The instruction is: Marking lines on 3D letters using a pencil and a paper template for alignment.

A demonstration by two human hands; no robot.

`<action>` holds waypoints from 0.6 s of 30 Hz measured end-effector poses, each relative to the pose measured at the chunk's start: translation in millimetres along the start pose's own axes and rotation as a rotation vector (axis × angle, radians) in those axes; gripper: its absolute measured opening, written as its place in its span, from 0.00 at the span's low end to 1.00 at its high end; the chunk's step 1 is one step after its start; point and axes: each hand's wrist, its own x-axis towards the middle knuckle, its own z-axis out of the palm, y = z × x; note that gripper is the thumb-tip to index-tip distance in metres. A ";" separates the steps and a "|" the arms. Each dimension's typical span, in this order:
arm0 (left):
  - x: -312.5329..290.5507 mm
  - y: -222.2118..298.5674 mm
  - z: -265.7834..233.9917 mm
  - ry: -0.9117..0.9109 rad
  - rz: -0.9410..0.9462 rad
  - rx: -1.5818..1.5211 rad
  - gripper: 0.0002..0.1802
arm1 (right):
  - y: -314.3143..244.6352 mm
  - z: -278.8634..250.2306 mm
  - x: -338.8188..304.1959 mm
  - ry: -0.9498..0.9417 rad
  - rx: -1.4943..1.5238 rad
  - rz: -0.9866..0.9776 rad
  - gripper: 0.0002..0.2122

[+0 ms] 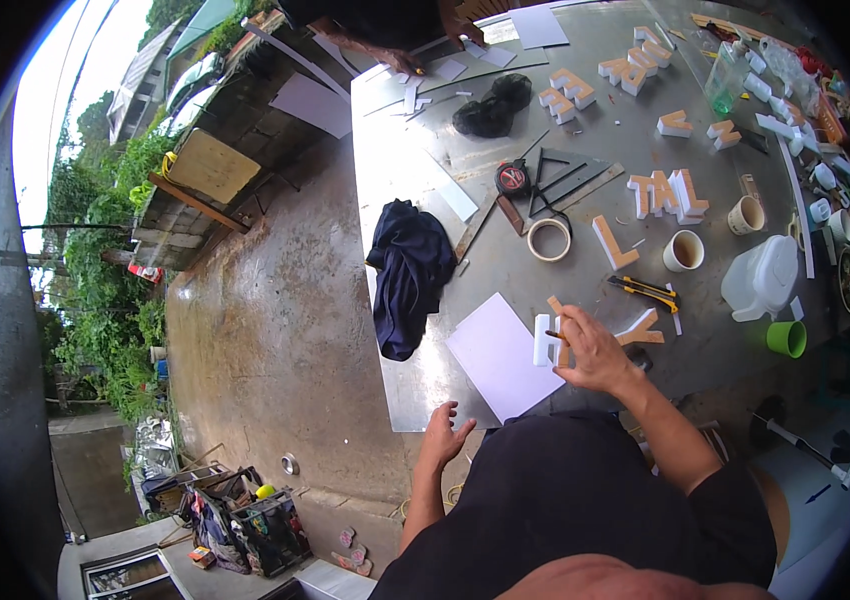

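My right hand (593, 352) is closed on a white block letter (543, 342) with tan parts, just past the right corner of a white sheet (505, 355). A small dark thin thing shows by its fingertips, too small to name. My left hand (442, 436) holds nothing, its fingers apart, beside the table's near edge, left of the sheet. Right of my right hand lies another tan-faced block letter (637, 328). Beyond it are a yellow and black utility knife (645, 290) and another block letter (613, 245).
On the metal table (410, 400) lie dark cloth (408, 270), a tape roll (549, 240), a tape measure (512, 178), a set square (575, 180) and several block letters (667, 193). Cups (683, 251), a white jug (763, 278) and a green cup (787, 339) stand right. Another person's hand (397, 60) works at the far edge.
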 end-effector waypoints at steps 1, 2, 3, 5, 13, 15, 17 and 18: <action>2.1 -3.4 0.5 0.018 0.053 0.001 0.36 | -7.6 7.3 -5.1 0.015 -0.015 -0.010 0.29; 5.9 -7.3 0.4 0.028 0.074 -0.002 0.36 | -12.9 15.1 -8.6 -0.044 -0.032 -0.044 0.30; 12.1 -9.5 -0.5 0.017 0.079 -0.013 0.35 | -17.4 21.7 -12.2 -0.102 -0.052 -0.072 0.31; 23.0 -17.8 -2.2 0.003 0.109 -0.028 0.35 | -27.6 32.0 -20.5 -0.077 -0.081 -0.058 0.31; 47.2 -39.0 7.6 -0.041 0.174 -0.093 0.37 | -52.8 54.2 -54.6 -0.051 -0.110 0.095 0.27; 57.8 -38.3 12.7 -0.034 0.153 -0.143 0.39 | -54.5 62.0 -54.4 -0.047 -0.101 0.137 0.28; 68.0 -37.7 19.4 0.003 0.099 -0.216 0.44 | -50.4 75.0 -56.1 0.033 0.079 0.364 0.29; 77.9 -38.0 24.5 0.021 0.071 -0.312 0.45 | -39.7 86.7 -55.2 0.113 0.119 0.386 0.31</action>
